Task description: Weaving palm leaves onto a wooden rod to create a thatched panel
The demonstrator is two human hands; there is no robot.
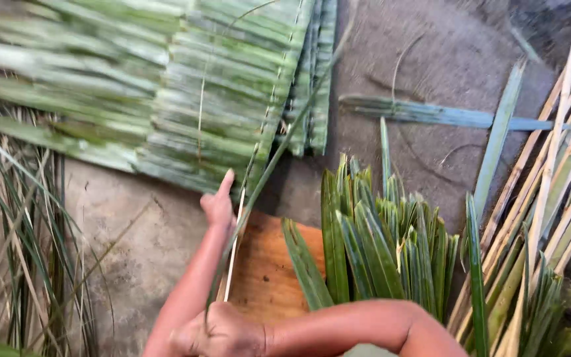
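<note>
Bare earth floor [133,225] (leaf panels around); right hand [223,334] grips a thin strip [259,178], left hand [219,205] pointing.

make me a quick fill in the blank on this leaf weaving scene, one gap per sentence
1. The right hand grips a thin ____ strip.
2. The left hand points toward the woven ____ panel.
3. The bundle of leaves partly lies on a ____ board.

Missing words: green; leaf; wooden

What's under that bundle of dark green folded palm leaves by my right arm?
The bundle of dark green folded palm leaves partly overlaps an orange-brown wooden board and grey earthen floor. Whatever lies beneath its middle is covered.
</note>
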